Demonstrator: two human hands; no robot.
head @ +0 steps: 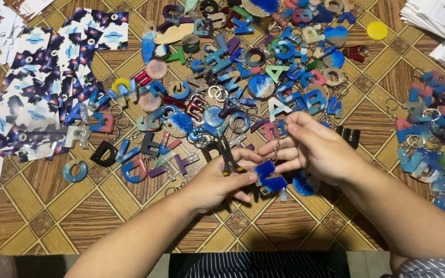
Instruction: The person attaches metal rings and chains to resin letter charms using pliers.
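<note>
My left hand (pixel 221 181) grips small black pliers (pixel 226 153) and also pinches the edge of a dark blue letter-shaped charm (pixel 269 175). My right hand (pixel 312 149) is just to the right, its fingertips pinched on a small metal ring and short chain (pixel 277 145) that hangs down to the blue charm. Both hands meet above the wood-patterned table (pixel 104 206), near the front of a big pile of letter keychains (pixel 233 77).
Dark printed backing cards (pixel 42 92) lie spread at the left. A second heap of blue and pink keychains (pixel 433 139) sits at the right. White card stacks (pixel 439 25) fill the top right corner, beside a yellow disc (pixel 377 30).
</note>
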